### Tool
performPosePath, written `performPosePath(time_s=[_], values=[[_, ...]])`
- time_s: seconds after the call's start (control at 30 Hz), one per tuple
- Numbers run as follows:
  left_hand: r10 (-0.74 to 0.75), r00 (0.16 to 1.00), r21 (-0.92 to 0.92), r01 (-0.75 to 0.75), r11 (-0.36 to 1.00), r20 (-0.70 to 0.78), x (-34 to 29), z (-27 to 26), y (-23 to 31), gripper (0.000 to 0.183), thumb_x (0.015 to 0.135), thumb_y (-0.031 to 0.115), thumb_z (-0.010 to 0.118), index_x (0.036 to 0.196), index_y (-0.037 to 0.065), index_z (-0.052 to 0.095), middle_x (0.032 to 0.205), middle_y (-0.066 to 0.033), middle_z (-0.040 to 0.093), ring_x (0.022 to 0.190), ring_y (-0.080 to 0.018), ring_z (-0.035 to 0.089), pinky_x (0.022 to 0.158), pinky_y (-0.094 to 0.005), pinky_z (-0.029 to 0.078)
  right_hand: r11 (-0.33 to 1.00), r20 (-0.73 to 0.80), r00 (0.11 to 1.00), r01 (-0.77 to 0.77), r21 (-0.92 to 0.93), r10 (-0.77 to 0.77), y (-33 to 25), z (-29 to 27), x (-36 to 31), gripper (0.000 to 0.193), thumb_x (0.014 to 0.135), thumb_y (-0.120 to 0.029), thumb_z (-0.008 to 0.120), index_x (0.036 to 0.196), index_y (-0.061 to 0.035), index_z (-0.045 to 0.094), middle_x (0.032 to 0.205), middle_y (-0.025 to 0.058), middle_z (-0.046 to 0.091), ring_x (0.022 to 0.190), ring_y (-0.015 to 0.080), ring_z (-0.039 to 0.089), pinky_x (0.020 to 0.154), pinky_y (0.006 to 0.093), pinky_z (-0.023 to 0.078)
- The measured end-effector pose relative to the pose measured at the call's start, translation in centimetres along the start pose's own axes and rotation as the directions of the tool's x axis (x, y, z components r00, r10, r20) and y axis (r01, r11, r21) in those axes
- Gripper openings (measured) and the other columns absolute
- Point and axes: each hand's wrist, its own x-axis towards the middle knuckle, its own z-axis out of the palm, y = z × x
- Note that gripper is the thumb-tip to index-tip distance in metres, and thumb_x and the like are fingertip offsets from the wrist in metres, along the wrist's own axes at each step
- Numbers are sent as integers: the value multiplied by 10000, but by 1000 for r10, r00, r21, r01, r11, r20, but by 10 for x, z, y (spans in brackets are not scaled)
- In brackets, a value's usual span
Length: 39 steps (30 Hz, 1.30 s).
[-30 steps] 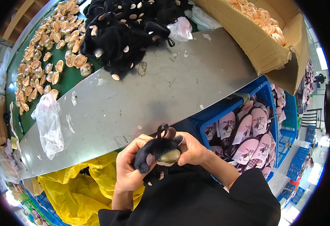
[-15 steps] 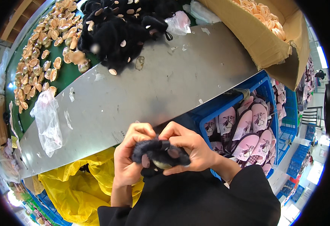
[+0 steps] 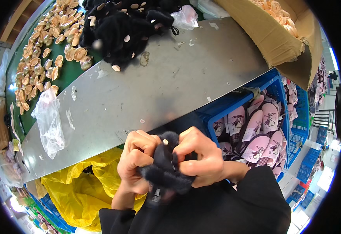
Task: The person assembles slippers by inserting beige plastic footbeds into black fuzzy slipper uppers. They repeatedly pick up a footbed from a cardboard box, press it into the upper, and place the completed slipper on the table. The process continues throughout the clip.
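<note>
My left hand and my right hand grip a black plush piece between them, close in front of my body. Fingers of both hands are curled into it from either side. Its fur looks bunched and folded, with a small pale spot near the top and a light tag-like patch at its lower end. Beyond my hands lies a steel worktop. A heap of similar black plush pieces with small pinkish oval patches rests at its far side.
Many tan-and-gold shell-like parts cover a green surface at far left. A clear plastic bag lies on the worktop's left. Yellow sheeting hangs below it. At right are a cardboard box and blue crates of pink slippers.
The black plush piece has been turned and bunched in my hands, so its pinkish patches no longer face up clearly. Both hands keep hold of it, with the fingers more curled.
</note>
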Motion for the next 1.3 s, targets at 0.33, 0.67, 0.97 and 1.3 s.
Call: performPosePath(time_s=[0.33, 0.67, 0.97, 1.3], values=[[26, 994, 388, 16, 921, -102, -1, 13, 3, 296, 857, 221, 786, 844, 82, 526, 959, -93, 558, 878, -216, 574, 831, -367, 501, 937, -146, 980, 79, -341, -135, 2, -12, 15, 337, 572, -57, 854, 870, -84, 700, 924, 42, 553, 815, 239, 527, 713, 382, 474], [-20, 946, 330, 132, 935, -323, 2, 13, -10, 241, 804, 146, 786, 871, 54, 574, 989, -94, 608, 891, -218, 568, 872, -339, 477, 951, -162, 984, 16, -309, -69, 13, 18, 10, 370, 653, -175, 836, 951, -52, 656, 1040, 120, 594, 948, 333, 595, 861, 459, 496], [-439, 898, -309, 408, 859, -38, 14, -13, 11, 756, 845, 339, 783, 1395, -19, 407, 1297, -130, 555, 1226, -207, 533, 1086, -344, 388, 595, 290, 892, 449, -666, -348, 8, -24, 45, 90, 802, -144, 698, 882, -145, 656, 1014, 24, 647, 988, 217, 660, 916, 409, 540], [-486, 859, -467, 368, 804, -160, 8, -11, -2, 531, 830, 149, 715, 1303, 15, 516, 1119, -73, 609, 1021, -134, 619, 880, -243, 503, 462, 466, 789, 613, -640, -401, 7, -9, 61, 123, 910, -198, 668, 964, -88, 668, 1033, 36, 660, 1037, 224, 666, 1001, 444, 511]])
